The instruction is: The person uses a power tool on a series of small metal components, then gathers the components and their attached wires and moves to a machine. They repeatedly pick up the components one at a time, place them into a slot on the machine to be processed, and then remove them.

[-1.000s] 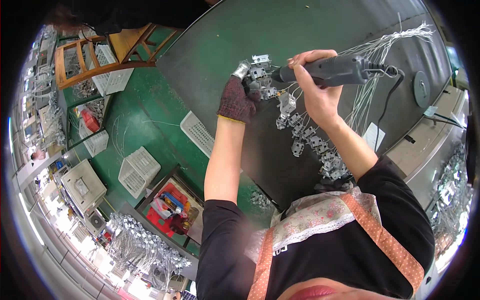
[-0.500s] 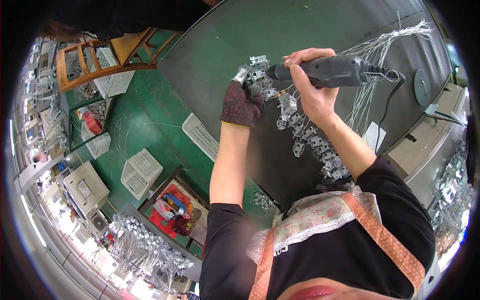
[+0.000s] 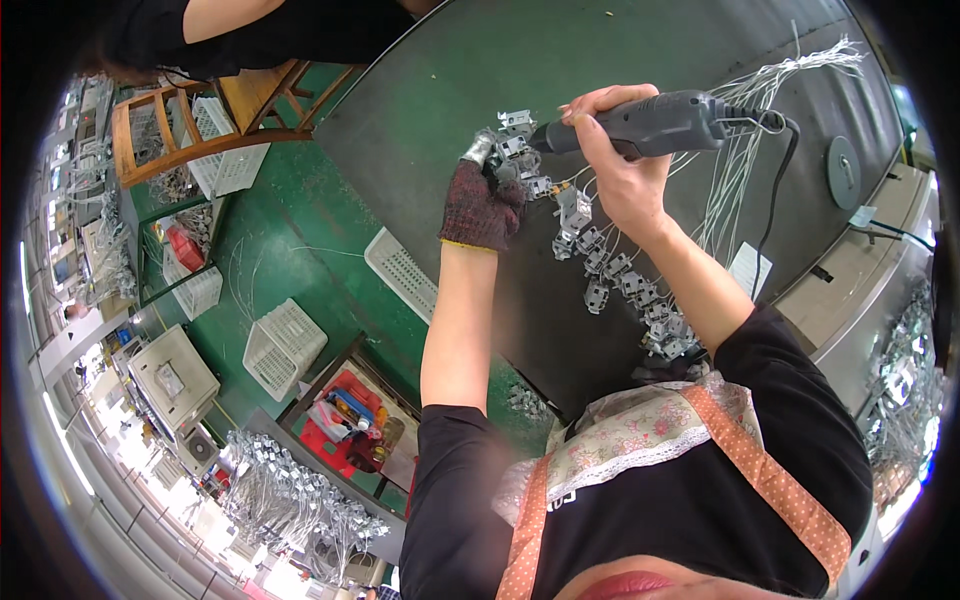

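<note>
My right hand [image 3: 628, 180] is wrapped round a dark grey corded electric screwdriver [image 3: 665, 122], held almost level over the dark tabletop. Its tip meets a small silver metal fitting [image 3: 514, 148] at my left hand; the exact contact point is too small to make out. On my left hand [image 3: 480, 205] is a dark knitted glove, with silver tape round a fingertip. Its fingers are closed on that fitting. From there a row of similar metal fittings [image 3: 622, 280] runs toward my chest. Thin white wires [image 3: 735, 185] spread from behind the right hand to the far right.
The screwdriver's black cord [image 3: 778, 220] hangs down on the right. Near the table's right edge are a grey disc [image 3: 843, 172] and a white paper [image 3: 748, 270]. Left of the table stand a wooden chair [image 3: 160, 165] and white plastic baskets [image 3: 285, 345]. Another person's arm [image 3: 225, 15] shows at the top left.
The screwdriver's rear end has swung up and a little left, and my right hand has shifted with it. My left hand has barely moved. The other person's arm has come into view.
</note>
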Tool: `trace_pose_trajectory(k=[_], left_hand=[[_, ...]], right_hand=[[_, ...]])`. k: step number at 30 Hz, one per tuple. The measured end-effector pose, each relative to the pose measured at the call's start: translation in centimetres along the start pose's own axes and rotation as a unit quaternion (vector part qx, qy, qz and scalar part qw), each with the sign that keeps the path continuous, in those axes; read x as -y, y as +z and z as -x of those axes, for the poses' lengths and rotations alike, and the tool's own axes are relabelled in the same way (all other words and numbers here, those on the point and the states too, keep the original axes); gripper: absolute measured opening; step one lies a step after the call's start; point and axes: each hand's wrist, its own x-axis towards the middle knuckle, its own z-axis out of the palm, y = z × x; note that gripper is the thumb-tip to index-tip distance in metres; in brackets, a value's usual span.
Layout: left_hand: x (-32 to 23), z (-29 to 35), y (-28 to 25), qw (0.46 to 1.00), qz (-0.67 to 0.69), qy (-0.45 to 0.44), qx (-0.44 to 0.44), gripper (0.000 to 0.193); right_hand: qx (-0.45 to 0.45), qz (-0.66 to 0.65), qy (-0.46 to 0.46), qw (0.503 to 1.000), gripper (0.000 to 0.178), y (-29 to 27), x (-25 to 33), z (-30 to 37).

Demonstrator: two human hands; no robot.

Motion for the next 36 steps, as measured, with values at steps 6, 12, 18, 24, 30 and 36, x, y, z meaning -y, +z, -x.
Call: trace_pose_trajectory(k=[6, 12, 18, 24, 30, 36], left_hand=[[-1.1, -2.7, -4.3, 0.94, -0.297, 0.148, 0.081, 0.047], [-1.9, 0.1, 5.0, 0.433, -0.845, 0.23, -0.215, 0.094], [-4.9, -5.7, 4.4, 0.435, -0.875, 0.211, -0.002, 0.054], [-6.1, -3.9, 5.3, 0.508, -0.797, 0.328, -0.001, 0.044], [-2.8, -2.2, 2.2, 0.963, -0.253, 0.049, 0.084, 0.024], [2.0, -0.7, 0.3, 0.999, -0.05, 0.006, -0.011, 0.019]], right_hand=[[-0.062, -0.049, 0.021, 0.997, 0.012, 0.2, -0.1, 0.2], [-0.016, 0.148, 0.149, 0.978, 0.013, -4.2, -3.6, 1.7], [-0.003, 0.128, 0.17, 0.977, 0.013, -3.1, -3.4, 2.7], [-0.039, 0.097, 0.105, 0.989, 0.011, -3.7, 0.5, 2.0], [0.009, -0.057, -0.059, 0.997, 0.032, -3.0, 3.0, 0.8], [0.044, -0.051, -0.072, 0.995, 0.035, -1.5, 3.0, 1.4]])
